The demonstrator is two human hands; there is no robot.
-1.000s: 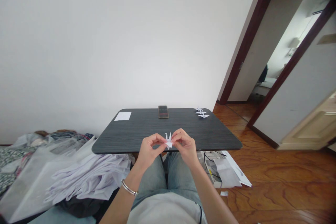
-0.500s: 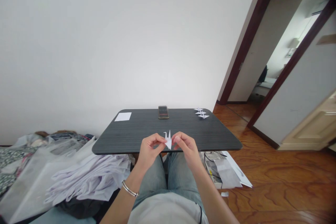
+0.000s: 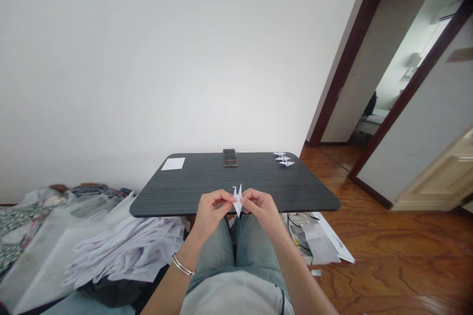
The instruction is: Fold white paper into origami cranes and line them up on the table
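A small white folded paper crane is pinched between both of my hands, just above the near edge of a dark grey table. My left hand grips its left side with closed fingers and wears a silver bracelet at the wrist. My right hand pinches the right side. Two thin points of the crane stick up between my fingertips.
On the table lie a white paper sheet at the far left, a phone at the far middle and three finished paper cranes at the far right. Crumpled white paper and bags lie left; papers on the wooden floor right.
My hands have drawn slightly closer together and lower on the crane; its lower tip now points down between my fingers. Nothing on the table moved.
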